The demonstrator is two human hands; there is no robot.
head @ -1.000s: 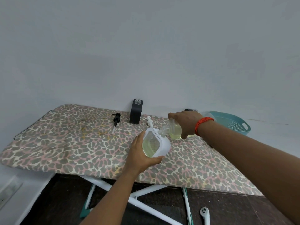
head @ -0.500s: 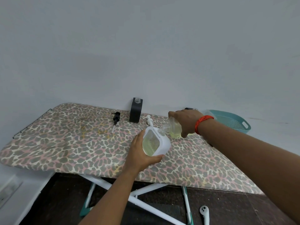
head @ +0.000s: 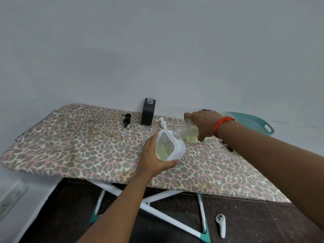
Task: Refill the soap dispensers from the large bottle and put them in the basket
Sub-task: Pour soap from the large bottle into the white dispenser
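My left hand [head: 154,160] grips a white square soap dispenser [head: 171,146], tilted, with yellow-green liquid showing through its clear side. My right hand [head: 204,123] holds the clear large bottle [head: 190,131] on its side, its neck touching the dispenser's opening; pale yellow soap lies in the bottle. A black dispenser [head: 148,112] stands open-topped at the board's far edge. Its black pump [head: 126,120] and a white pump [head: 162,122] lie loose on the board. The teal basket [head: 254,123] sits at the far right, partly behind my right wrist.
Everything rests on a leopard-print ironing board [head: 87,146] against a grey wall. Below are its white and teal legs [head: 157,209], a dark floor and a white controller [head: 221,225]. A wall socket [head: 8,202] is at the lower left.
Both hands hold the same pouring pose. The view has shifted slightly; the liquid level change is too small to tell.
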